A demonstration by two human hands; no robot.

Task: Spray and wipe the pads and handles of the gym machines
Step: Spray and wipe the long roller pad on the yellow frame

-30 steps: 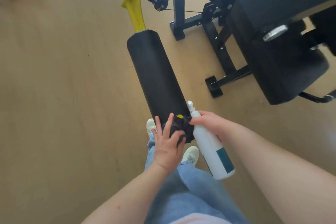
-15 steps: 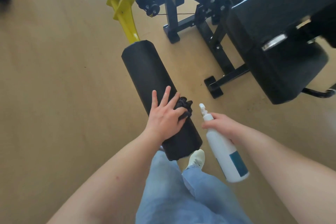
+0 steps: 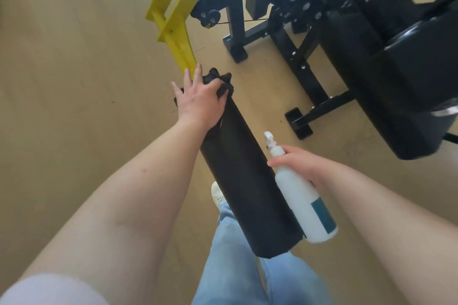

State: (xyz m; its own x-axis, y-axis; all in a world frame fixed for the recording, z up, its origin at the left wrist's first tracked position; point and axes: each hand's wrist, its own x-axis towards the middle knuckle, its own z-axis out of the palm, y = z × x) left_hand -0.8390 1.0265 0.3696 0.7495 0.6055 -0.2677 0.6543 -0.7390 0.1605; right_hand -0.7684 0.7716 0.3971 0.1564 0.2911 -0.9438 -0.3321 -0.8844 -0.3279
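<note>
A long black roller pad runs from the yellow lever arm down toward my legs. My left hand presses a crumpled black cloth onto the pad's far end, fingers spread forward and thumb over the cloth. My right hand grips the neck of a white spray bottle with a teal label, held just right of the pad, nozzle pointing up and away.
The machine's black frame and feet stand on the wooden floor to the right, with a large black seat pad beyond. My jeans and a white shoe are below the roller. Open floor lies to the left.
My left hand has slid the cloth along the roller from its near end to its far end by the yellow arm. The bottle has stayed beside the pad.
</note>
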